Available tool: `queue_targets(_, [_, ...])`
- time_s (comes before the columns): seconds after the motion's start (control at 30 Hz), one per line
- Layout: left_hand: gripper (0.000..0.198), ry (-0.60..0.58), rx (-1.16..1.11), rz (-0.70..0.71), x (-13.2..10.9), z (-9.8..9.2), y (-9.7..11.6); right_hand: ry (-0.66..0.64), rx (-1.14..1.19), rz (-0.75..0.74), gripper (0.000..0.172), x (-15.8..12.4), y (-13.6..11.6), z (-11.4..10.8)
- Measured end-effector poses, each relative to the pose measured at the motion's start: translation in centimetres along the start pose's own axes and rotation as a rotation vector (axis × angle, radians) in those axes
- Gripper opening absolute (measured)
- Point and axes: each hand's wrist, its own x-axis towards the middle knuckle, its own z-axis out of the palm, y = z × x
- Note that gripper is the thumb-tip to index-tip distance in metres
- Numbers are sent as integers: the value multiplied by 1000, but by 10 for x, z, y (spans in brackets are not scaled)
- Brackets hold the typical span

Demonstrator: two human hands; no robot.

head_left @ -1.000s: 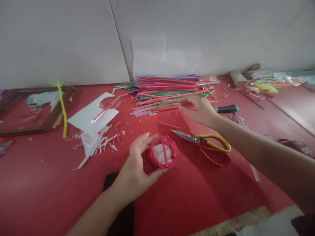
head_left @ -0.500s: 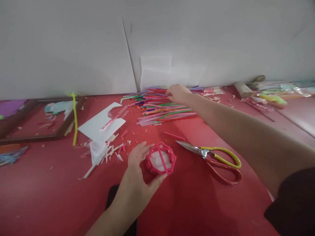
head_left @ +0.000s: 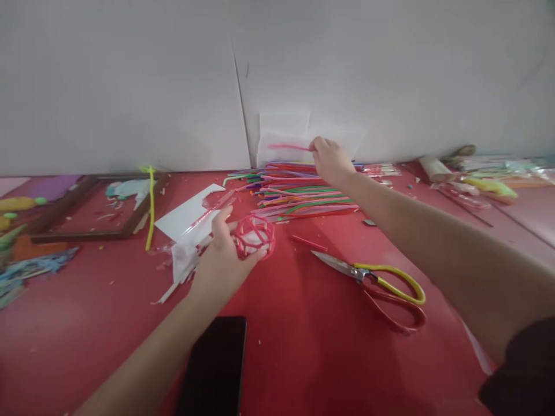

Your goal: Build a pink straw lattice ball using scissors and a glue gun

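My left hand (head_left: 225, 254) is closed around a small pink ring made of straw pieces (head_left: 255, 236), held just above the red table (head_left: 303, 346). My right hand (head_left: 330, 160) reaches far forward over a pile of coloured straws (head_left: 299, 190) by the wall. Its fingers pinch a pink straw (head_left: 288, 147) that sticks out to the left, lifted above the pile.
Yellow-handled scissors (head_left: 373, 278) lie open to the right of the ring, a short pink straw piece (head_left: 307, 242) beside them. A black phone (head_left: 214, 364) lies near me. White paper and scraps (head_left: 186, 222), a green straw (head_left: 150, 208) and a wooden frame (head_left: 87, 211) sit left.
My left hand has lifted the pink ring up and away from me. My right hand went from the near side of the straw pile to its far side and raised a pink straw.
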Motion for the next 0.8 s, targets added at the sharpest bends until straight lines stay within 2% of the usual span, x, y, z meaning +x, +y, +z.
queue_targets(0.13, [101, 5, -9, -42, 10, 5, -1, 165, 225, -11, 40, -28, -23, -35])
queue_targets(0.2, [108, 96, 17, 40, 3, 3, 6, 209, 618, 71, 32, -53, -36, -53])
queue_targets(0.27, [104, 214, 45, 143, -11, -3, 19, 183, 952, 180, 23, -83, -49, -67])
queue_targets(0.3, [105, 274, -8, 193, -20, -6, 27, 112, 1095, 222, 18, -100, -55, -72])
queue_targets(0.33, [92, 259, -92, 208, -29, -9, 35, 33, 1234, 268, 11, -116, -61, -74])
queue_targets(0.37, [69, 142, -186, 188, -37, -10, 44, -46, 1365, 322, 8, -133, -67, -75])
queue_targets(0.4, [46, -34, -302, 140, -44, -10, 51, -134, 1467, 386, 9, -148, -74, -73])
queue_targets(0.43, [34, -219, -440, 46, -50, -9, 58, -198, 1548, 448, 12, -161, -80, -69])
queue_targets(0.5, [38, -425, -675, -158, -57, -2, 65, -314, 1629, 537, 17, -184, -92, -58])
queue_targets(0.57, [41, -529, -847, -323, -61, 7, 66, -329, 1602, 566, 21, -198, -99, -46])
queue_targets(0.67, [43, -626, -931, -535, -62, 12, 61, -343, 1390, 490, 27, -210, -94, -40])
queue_targets(0.73, [43, -631, -887, -597, -62, 8, 56, -335, 1121, 398, 32, -216, -79, -45])
queue_targets(0.8, [38, -587, -786, -585, -62, 0, 50, -252, 713, 303, 32, -225, -54, -53])
